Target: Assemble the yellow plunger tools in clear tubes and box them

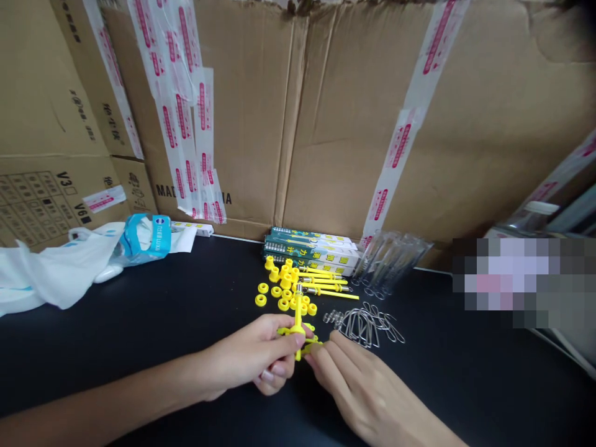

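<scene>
Upright in my left hand (272, 351) is a yellow plastic rod (298, 310) with a metal tip at its top and a wider yellow collar lower down. The thumb and fingers pinch it at the collar. My right hand (358, 382) is beside it, fingers bent and closed on a small yellow plastic piece (306, 349), partly hidden by the fingertips. Behind the hands lie several yellow caps and rings (284, 282). More yellow rods (326, 284) with metal ends lie to their right. Metal wire hooks (367, 326) and small springs (333, 318) are just beyond my right hand.
Printed boxes (310, 251) are stacked at the back, with clear tubes (393, 261) beside them. A blue and white plastic packet (146, 236) lies at left. Taped cardboard walls (242, 124) enclose the black tabletop (186, 310). A blurred patch covers the right side.
</scene>
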Available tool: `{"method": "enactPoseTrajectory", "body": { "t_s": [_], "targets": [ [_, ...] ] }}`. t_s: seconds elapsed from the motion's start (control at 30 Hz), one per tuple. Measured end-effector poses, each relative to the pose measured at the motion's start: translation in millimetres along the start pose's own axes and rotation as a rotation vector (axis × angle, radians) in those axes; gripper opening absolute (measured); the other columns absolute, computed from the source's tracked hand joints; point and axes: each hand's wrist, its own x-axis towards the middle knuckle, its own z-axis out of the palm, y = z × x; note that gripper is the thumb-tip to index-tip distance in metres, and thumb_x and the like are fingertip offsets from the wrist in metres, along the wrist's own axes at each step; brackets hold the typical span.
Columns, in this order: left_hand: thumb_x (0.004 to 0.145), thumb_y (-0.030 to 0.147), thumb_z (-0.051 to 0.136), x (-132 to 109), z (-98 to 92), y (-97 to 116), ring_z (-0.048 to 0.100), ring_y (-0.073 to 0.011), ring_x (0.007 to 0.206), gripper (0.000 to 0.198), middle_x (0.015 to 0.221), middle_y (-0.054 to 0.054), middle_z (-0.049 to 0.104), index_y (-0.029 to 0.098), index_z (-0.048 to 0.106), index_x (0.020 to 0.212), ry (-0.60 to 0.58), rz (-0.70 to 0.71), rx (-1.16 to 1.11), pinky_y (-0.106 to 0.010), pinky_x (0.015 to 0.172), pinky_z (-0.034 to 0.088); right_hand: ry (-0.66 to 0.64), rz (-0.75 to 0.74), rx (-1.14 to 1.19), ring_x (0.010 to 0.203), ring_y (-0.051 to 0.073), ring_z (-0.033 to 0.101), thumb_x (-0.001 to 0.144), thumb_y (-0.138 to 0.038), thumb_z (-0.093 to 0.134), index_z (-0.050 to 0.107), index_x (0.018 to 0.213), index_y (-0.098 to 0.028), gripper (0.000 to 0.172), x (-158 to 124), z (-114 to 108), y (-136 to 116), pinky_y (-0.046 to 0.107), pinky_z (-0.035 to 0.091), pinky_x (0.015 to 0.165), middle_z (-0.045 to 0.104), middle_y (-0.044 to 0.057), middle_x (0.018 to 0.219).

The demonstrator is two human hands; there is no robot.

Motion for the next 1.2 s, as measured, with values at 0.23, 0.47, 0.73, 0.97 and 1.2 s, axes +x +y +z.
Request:
{"method": "enactPoseTrajectory", "body": {
  "t_s": [0.23, 0.47, 0.73, 0.97, 1.2],
  "targets": [
    [0.078, 0.054, 0.072, 0, 3.9, 6, 0.017, -0.0030, 0.038, 0.044, 0.045, 0.014, 0.035, 0.022, 0.042, 0.087, 0.023, -0.038, 0.026, -0.024, 0.043, 0.007, 0.035, -0.062, -0.008, 0.057, 0.019, 0.054, 0.097, -0.001, 0.033, 0.059, 0.090, -0.011, 0.028, -1, 3, 2, 0.031, 0.044, 0.052, 0.061, 0.005, 0.069],
    [0.081, 0.045, 0.071, -7, 10.0, 11, 0.018, -0.0029, 0.040, 0.037, 0.047, 0.014, 0.034, 0.021, 0.043, 0.082, -0.001, -0.044, -0.029, -0.024, 0.045, 0.008, 0.185, -0.089, -0.159, 0.056, 0.019, 0.061, 0.100, -0.004, 0.034, 0.062, 0.091, -0.007, 0.029, -1, 3, -1, 0.034, 0.045, 0.055, 0.066, 0.005, 0.066],
    [0.085, 0.050, 0.067, -5, 9.6, 4, 0.024, -0.0043, 0.039, 0.037, 0.047, 0.012, 0.041, 0.020, 0.045, 0.088, 0.025, -0.001, 0.054, -0.023, 0.043, 0.016, 0.184, -0.106, -0.232, 0.061, 0.022, 0.068, 0.101, -0.007, 0.038, 0.063, 0.095, -0.004, 0.025, -6, 4, 0, 0.037, 0.051, 0.063, 0.069, 0.005, 0.067],
    [0.081, 0.054, 0.068, -7, 13.8, 10, 0.021, -0.0035, 0.039, 0.042, 0.046, 0.014, 0.039, 0.020, 0.045, 0.087, 0.040, -0.013, 0.071, -0.025, 0.044, 0.013, 0.167, -0.100, -0.204, 0.058, 0.023, 0.067, 0.098, -0.005, 0.044, 0.063, 0.088, -0.006, 0.021, -5, 4, 0, 0.036, 0.048, 0.051, 0.068, 0.006, 0.065],
    [0.079, 0.055, 0.069, -6, 11.9, 9, 0.027, -0.0043, 0.040, 0.043, 0.046, 0.012, 0.044, 0.020, 0.045, 0.086, 0.048, -0.018, 0.083, -0.024, 0.044, 0.016, 0.148, -0.088, -0.176, 0.049, 0.020, 0.058, 0.096, -0.005, 0.045, 0.061, 0.080, -0.010, 0.023, -2, 4, -2, 0.035, 0.043, 0.046, 0.061, 0.003, 0.060]
  ]
}}
